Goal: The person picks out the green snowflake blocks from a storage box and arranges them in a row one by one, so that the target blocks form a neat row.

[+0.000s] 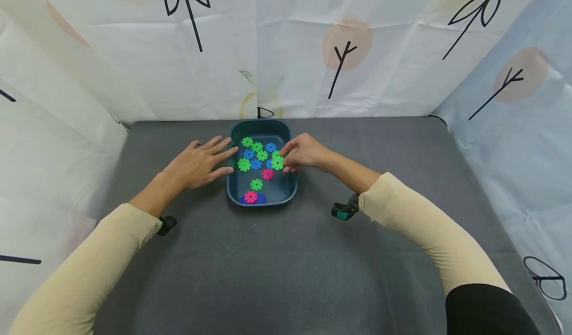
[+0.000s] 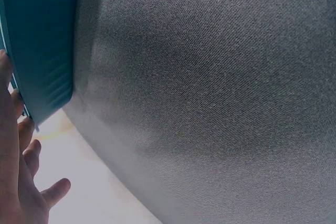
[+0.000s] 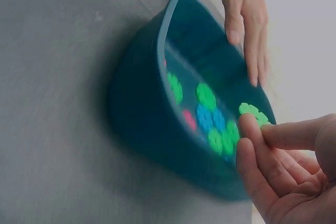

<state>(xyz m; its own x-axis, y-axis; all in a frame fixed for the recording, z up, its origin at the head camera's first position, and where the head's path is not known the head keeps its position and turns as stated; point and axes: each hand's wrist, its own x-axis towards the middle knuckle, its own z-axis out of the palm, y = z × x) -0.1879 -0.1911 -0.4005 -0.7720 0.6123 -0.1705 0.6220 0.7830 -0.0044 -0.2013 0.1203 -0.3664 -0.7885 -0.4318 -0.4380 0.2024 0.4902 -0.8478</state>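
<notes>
A dark teal plastic tub [image 1: 282, 188] holds several flower-shaped snowflake discs in green, blue and pink. My right hand [image 1: 308, 152] is over its right rim. Thumb and forefinger pinch a green snowflake disc [image 3: 253, 112], which stands above the rim in the right wrist view. At the tub's left side my left hand [image 1: 196, 165] has its fingers spread, with the fingertips touching the rim. In the tub, a pink disc [image 1: 250, 197] lies over blue ones near the front, and a green disc [image 1: 256, 184] lies just behind it.
The tub stands on a grey cloth-covered table [image 1: 277, 265], near its back edge. Patterned white curtains [image 1: 295, 52] hang behind and along both sides. A black wrist device [image 1: 346, 208] sits below the right wrist.
</notes>
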